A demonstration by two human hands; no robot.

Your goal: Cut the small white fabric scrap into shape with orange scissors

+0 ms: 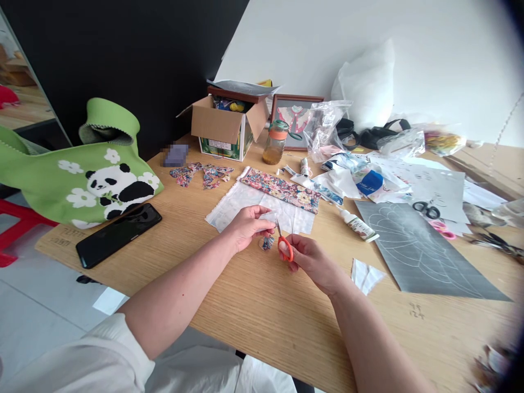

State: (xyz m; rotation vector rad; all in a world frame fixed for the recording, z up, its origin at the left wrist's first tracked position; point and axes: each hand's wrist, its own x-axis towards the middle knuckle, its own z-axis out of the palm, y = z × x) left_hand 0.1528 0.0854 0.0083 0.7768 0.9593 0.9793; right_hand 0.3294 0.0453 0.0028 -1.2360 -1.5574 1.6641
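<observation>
Your left hand pinches small fabric scrap; your right hand grips orange-handled scissors (blades right at scrap). Floral cloth lies beyond.

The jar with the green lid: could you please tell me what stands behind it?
A framed picture stands behind the jar; the frame's lower left corner is covered.
</observation>
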